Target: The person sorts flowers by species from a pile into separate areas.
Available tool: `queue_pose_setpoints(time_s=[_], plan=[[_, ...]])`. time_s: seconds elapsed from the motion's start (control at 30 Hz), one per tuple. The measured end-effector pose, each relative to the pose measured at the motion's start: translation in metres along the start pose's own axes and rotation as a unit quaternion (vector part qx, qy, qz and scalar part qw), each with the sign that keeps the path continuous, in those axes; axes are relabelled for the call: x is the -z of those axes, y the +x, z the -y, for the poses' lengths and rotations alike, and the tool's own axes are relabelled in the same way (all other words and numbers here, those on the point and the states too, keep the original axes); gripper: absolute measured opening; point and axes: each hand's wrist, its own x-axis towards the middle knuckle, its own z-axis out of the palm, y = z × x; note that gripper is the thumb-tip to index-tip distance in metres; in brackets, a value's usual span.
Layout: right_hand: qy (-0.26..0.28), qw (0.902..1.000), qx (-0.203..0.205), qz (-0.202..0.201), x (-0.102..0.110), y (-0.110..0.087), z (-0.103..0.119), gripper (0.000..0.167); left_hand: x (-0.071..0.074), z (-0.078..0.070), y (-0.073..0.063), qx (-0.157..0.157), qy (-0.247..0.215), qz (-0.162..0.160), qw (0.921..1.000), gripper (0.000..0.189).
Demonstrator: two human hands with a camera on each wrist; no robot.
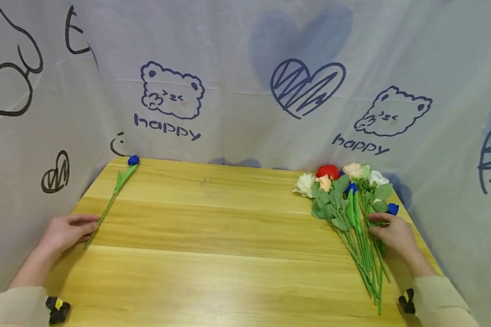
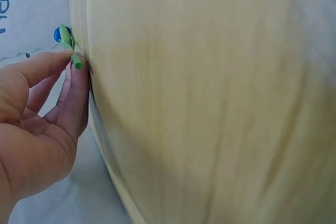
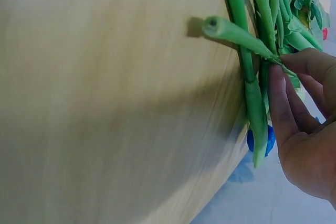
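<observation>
At the table's left side, my left hand [image 1: 68, 230] pinches the lower stem of a blue tulip [image 1: 124, 176] between thumb and fingertips. The tulip's bloom points to the far left corner; its cut stem end [image 2: 77, 62] shows in the left wrist view. On the right, my right hand [image 1: 394, 235] pinches a green flower stem [image 3: 233, 34] at the edge of a pile of flowers [image 1: 343, 206]. Which bloom tops that stem is hidden among the leaves. The pile has a red rose [image 1: 327, 172], white and peach roses, and more blue tulips.
A wooden table [image 1: 212, 236] lies between my hands. White cloth [image 1: 229, 68] with bear and heart drawings hangs behind it and along both sides. Several stems of the pile point toward the front edge. A black device sits at each sleeve.
</observation>
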Motion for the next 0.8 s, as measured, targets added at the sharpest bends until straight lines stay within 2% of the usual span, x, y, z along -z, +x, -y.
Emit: queue_pose_setpoints(time_s=[0.23, 0.5, 0.8], plan=[[-0.028, 0.9993, 0.023, -0.01, 0.001, 0.003, 0.0, 0.039, -0.001, -0.002, -0.002, -0.021, 0.049, -0.007, 0.9986, 0.043], [0.032, 0.9988, -0.017, 0.034, 0.009, 0.005, -0.004, 0.043, -0.005, -0.003, -0.003, -0.028, 0.057, -0.016, 0.9979, 0.04], [0.057, 0.9976, -0.031, 0.024, 0.012, -0.005, 0.001, 0.044, -0.009, -0.004, 0.0, -0.053, 0.096, -0.04, 0.9932, 0.033]])
